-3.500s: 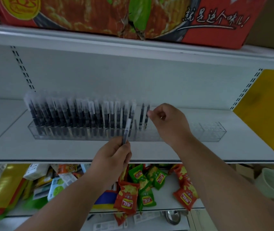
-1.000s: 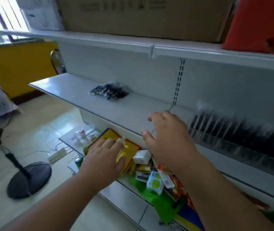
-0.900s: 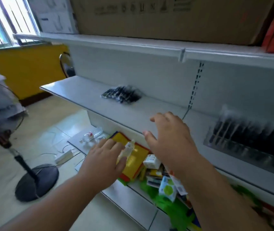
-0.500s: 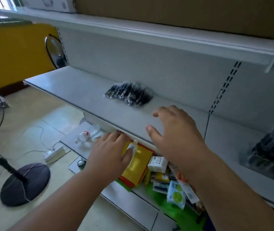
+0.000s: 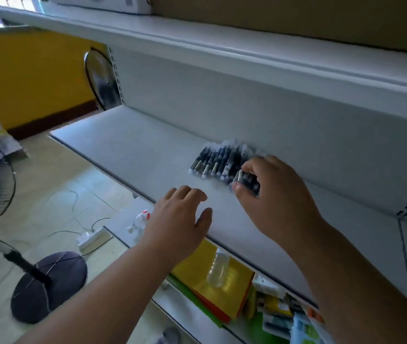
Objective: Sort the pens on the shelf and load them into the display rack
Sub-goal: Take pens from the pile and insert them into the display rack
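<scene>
From the head view, the loose pens (image 5: 218, 161) lay in a heap on the white shelf (image 5: 133, 150), against its back wall, and the right hand (image 5: 275, 194) curled thumb and fingers (image 5: 247, 166) round a few at the heap's near end. The left hand (image 5: 177, 219) hovered beside it, loosely spread and holding nothing. Such pens looked light, stiff and smooth, so they would likely roll or slip unless several were pinched together across mid-barrel.

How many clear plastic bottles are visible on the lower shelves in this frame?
2. One clear plastic bottle with a red cap lies on the lower white shelf, left of the left hand. Another clear capped bottle lies on the yellow packet. Clutter may hide more.
</scene>
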### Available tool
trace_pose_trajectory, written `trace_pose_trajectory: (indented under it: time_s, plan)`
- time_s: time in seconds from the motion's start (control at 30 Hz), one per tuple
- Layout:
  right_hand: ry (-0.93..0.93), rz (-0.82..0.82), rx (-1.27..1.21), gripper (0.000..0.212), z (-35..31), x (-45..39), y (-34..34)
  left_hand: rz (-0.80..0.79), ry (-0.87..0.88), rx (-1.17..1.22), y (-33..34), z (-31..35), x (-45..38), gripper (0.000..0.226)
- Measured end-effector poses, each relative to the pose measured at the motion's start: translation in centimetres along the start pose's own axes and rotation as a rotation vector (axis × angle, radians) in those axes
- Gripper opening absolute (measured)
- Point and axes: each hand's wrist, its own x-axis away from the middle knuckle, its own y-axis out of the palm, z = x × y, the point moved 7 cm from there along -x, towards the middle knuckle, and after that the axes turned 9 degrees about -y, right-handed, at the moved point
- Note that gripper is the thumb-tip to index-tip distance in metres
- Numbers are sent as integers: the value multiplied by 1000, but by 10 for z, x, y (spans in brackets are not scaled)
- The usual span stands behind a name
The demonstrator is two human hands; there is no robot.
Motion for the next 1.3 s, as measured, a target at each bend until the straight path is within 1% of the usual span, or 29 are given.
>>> trace_pose_trajectory:
  time_s: [0.07, 0.17, 0.3, 0.37, 0.43, 0.53, 0.67, 0.83, 0.93, 1.1, 1.23, 1.3]
  plan:
    - [28, 16, 19, 33, -3, -14, 10, -22, 61, 17, 1, -10, -26, 44]
    - [100, 41, 46, 34, -7, -34, 22, -35, 142, 62, 1, -24, -70, 34]
    - [202, 62, 47, 34, -10, -53, 38, -54, 151, 87, 4, -46, -123, 22]
    - [256, 68, 43, 33, -10, -58, 43, -111, 104, 58, 12, -55, -146, 26]
    - [322, 71, 47, 33, -9, -59, 46, -193, 76, 27, 21, -58, -161, 37]
    - [383, 93, 72, 34, -8, -58, 43, -274, 117, -33, 32, -52, -174, 47]
    - [417, 132, 95, 35, -9, -55, 40, -299, 151, -80, 34, -49, -184, 53]
    - [445, 165, 109, 33, -6, -49, 41, -390, 188, -186, 37, -31, -188, 38]
    - [451, 170, 114, 33, -4, -49, 42, -394, 203, -236, 38, -26, -191, 35]
    - [471, 185, 111, 32, 0, -43, 41, -379, 184, -145, 38, -34, -192, 26]
    - [498, 207, 93, 29, 6, -40, 42, -336, 158, -18, 29, -44, -187, 36]
    - [537, 216, 69, 25, 12, -38, 44, -309, 149, 129, 24, -49, -181, 37]
